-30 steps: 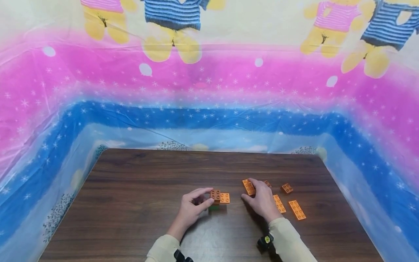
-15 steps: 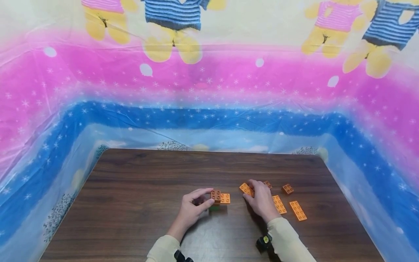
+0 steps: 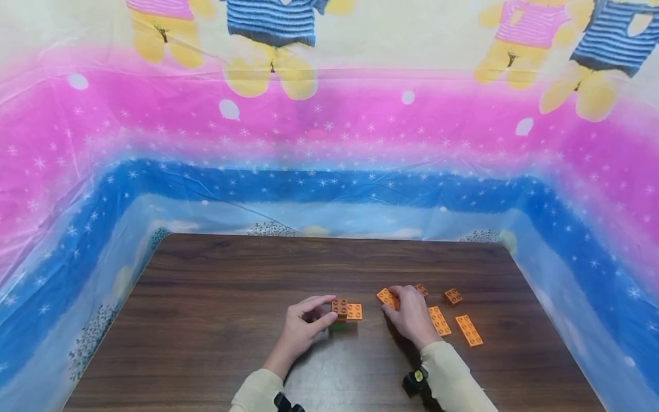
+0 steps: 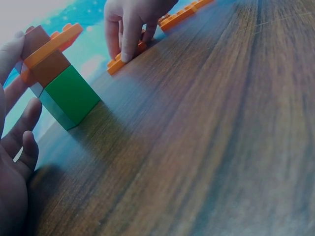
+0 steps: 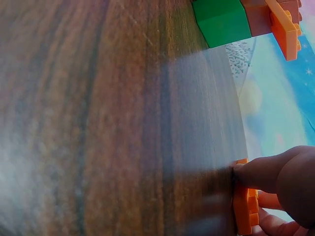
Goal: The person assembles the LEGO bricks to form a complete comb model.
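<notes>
My left hand (image 3: 301,326) grips the upper part of a small building-brick stack standing on the table. A green block (image 4: 71,96) forms its base, with a brown brick (image 4: 53,66) above it. Then comes an orange plate (image 3: 354,312) jutting out to the right, and a second brown brick (image 3: 339,307) on top. To the right of the stack, my right hand (image 3: 412,315) pinches a flat orange plate (image 5: 243,209) lying low at the tabletop, its thumb on the near edge. Part of that plate is hidden under the fingers.
Right of my right hand lie two orange plates (image 3: 439,321) (image 3: 468,331) and a small brown brick (image 3: 453,296). Another brown brick (image 3: 421,289) shows just behind the hand. The wooden table (image 3: 216,280) ends at a printed cloth backdrop (image 3: 329,189).
The orange plate at my right hand has turned and shifted slightly left, the fingers now on it. My left hand and the stack have stayed put.
</notes>
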Available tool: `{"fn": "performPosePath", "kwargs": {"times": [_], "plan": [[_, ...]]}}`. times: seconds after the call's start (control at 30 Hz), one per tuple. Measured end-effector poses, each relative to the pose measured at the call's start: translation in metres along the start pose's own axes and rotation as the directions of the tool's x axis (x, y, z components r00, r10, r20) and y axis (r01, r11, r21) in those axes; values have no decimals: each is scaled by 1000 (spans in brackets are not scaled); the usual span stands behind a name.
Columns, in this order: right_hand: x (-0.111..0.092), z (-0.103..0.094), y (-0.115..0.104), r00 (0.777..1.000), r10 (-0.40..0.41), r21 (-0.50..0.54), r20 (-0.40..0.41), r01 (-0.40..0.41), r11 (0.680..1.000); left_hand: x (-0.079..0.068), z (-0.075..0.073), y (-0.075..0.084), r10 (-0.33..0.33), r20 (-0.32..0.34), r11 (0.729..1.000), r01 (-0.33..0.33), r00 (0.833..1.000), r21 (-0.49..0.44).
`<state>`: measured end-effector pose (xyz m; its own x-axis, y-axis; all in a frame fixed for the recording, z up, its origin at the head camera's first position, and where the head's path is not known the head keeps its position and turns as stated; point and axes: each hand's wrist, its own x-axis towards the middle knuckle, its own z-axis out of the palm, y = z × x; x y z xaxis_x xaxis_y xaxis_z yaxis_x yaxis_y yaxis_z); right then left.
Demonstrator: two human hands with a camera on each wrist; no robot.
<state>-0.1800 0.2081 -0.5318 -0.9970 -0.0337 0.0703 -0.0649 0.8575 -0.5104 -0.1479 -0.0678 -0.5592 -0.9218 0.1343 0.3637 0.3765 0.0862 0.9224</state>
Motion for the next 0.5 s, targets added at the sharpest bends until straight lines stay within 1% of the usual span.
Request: {"fn": "performPosePath", "kwargs": {"times": [0.3, 0.5], "plan": [[-1, -2, -1, 1000, -9, 0, 4, 9, 1000, 0, 0, 2, -21, 2, 1000, 21, 1000, 1], [-1, -4, 0, 1000, -17, 34, -6, 18, 999, 0, -1, 1, -10, -2, 1000, 10, 1000, -1]]}}
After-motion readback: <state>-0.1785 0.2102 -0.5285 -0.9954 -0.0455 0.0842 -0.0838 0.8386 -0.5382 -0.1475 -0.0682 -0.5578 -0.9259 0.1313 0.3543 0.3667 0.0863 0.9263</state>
